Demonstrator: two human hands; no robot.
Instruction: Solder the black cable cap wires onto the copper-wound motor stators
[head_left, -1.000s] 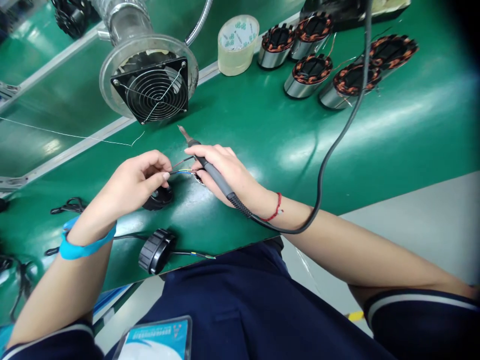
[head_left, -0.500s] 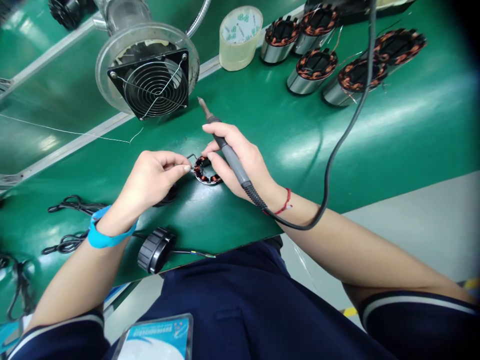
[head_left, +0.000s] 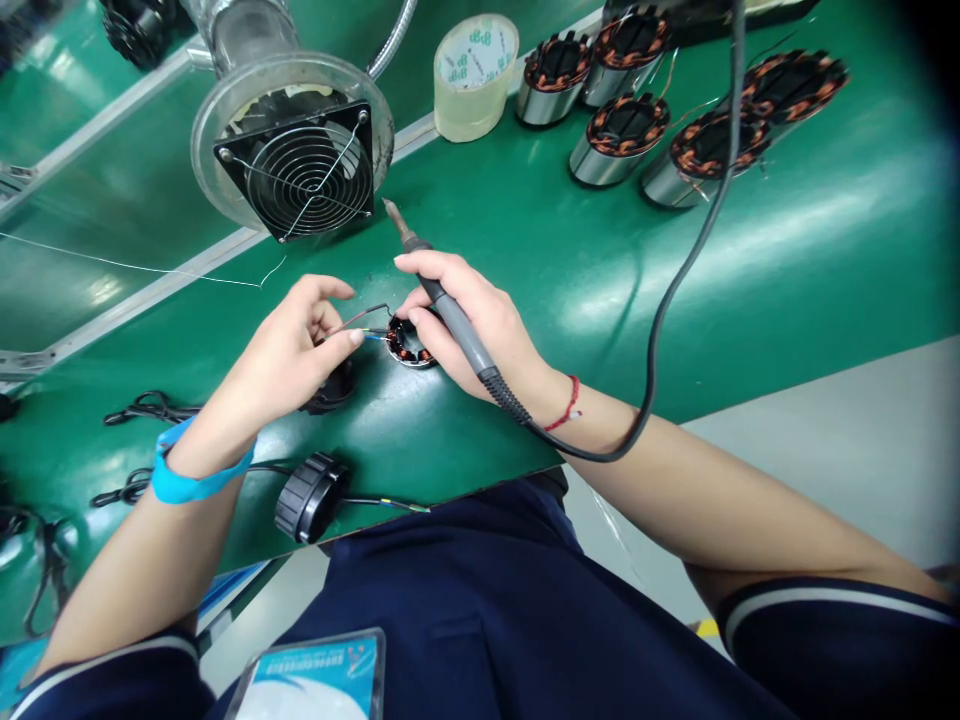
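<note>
A slim soldering iron point(head_left: 461, 325) with a grey grip lies in my right hand point(head_left: 487, 320), its tip pointing up-left toward the fan. The right thumb and a finger also reach the rim of a small copper-wound stator point(head_left: 411, 342) on the bench. My left hand point(head_left: 300, 345) is left of the stator, thumb and curled fingers at thin coloured wires point(head_left: 373, 335) that run to its edge; the index finger is lifted away. A dark wire point(head_left: 367, 312) arcs above them. Under the left hand sits a black round part point(head_left: 330, 388), partly hidden.
A fume duct with a guarded fan point(head_left: 311, 185) stands at the back. Right of it are a tape roll point(head_left: 476, 80) and several stators point(head_left: 619, 135). A black ribbed cap point(head_left: 311, 498) with a cable lies near the front edge. The iron's cord point(head_left: 675, 280) loops over the right side.
My left hand has shifted left and loosened from its pinch, the index finger rising and the coloured wires coming into view. My right hand and the iron have moved slightly left.
</note>
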